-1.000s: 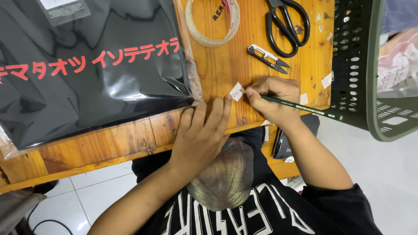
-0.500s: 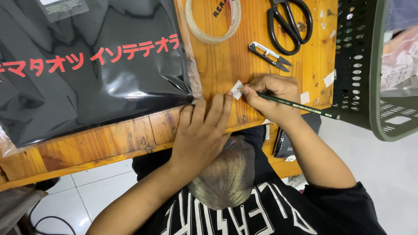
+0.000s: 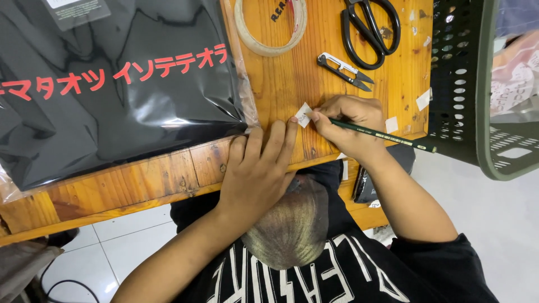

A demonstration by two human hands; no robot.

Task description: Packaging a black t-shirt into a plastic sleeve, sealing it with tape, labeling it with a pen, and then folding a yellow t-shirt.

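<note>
Barely anything is changed: the slip (image 3: 304,114) stays pinned under the left hand (image 3: 259,168), the pencil (image 3: 382,134) gripped by the right hand (image 3: 348,124), writing continuing.

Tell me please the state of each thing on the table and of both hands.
left hand: flat on the wooden table, fingertips beside the paper slip
right hand: gripping a green pencil, tip on the slip
paper slip: lying on the table
scissors: closed
thread snips: lying untouched
tape roll: lying flat
black shirt in clear bag: folded, lying flat
</note>
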